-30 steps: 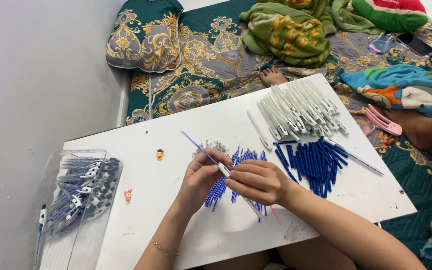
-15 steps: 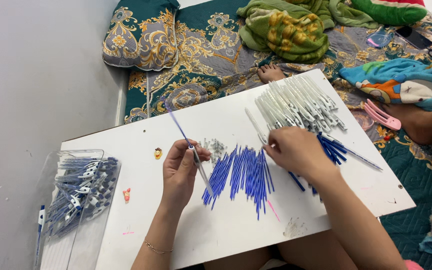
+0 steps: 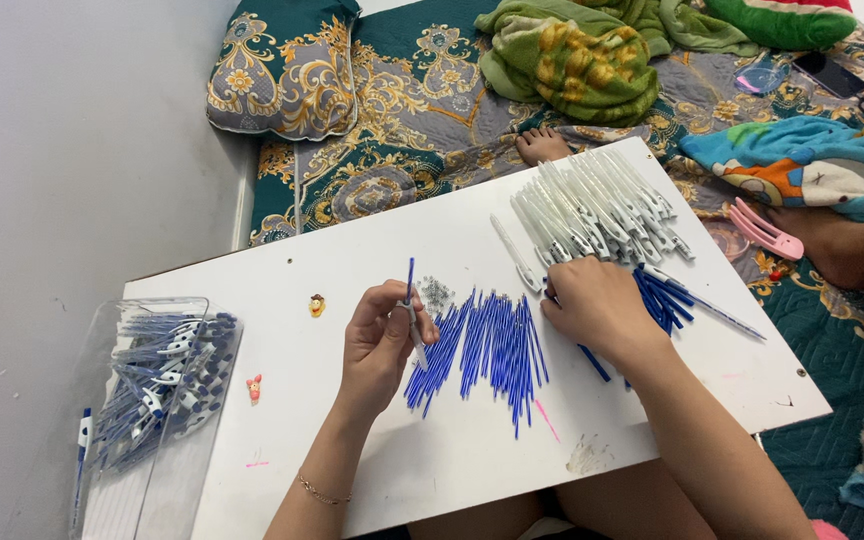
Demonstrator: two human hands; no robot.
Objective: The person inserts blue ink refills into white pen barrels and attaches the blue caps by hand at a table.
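Observation:
My left hand (image 3: 380, 340) holds a thin blue pen refill (image 3: 411, 300) upright above the white board (image 3: 282, 280). A spread of loose blue refills (image 3: 487, 345) lies just right of it, with a small heap of tiny springs (image 3: 436, 292) behind. My right hand (image 3: 597, 305) rests palm down on the near edge of a pile of white pen barrels (image 3: 592, 210); whether its fingers grip one is hidden. More blue pen parts (image 3: 667, 295) lie under and beside that hand.
A clear plastic box (image 3: 157, 385) of finished white-and-blue pens sits at the board's left end, one pen (image 3: 82, 435) beside it. Two small stickers (image 3: 317, 305) mark the board. A patterned bedspread, pillow (image 3: 282, 65), blankets, a pink hair clip (image 3: 764, 230) and another person's foot (image 3: 542, 145) lie beyond.
My hands, together over the blue refills a second ago, have parted. The right hand moved right to the white barrels. The left hand raised its refill to upright.

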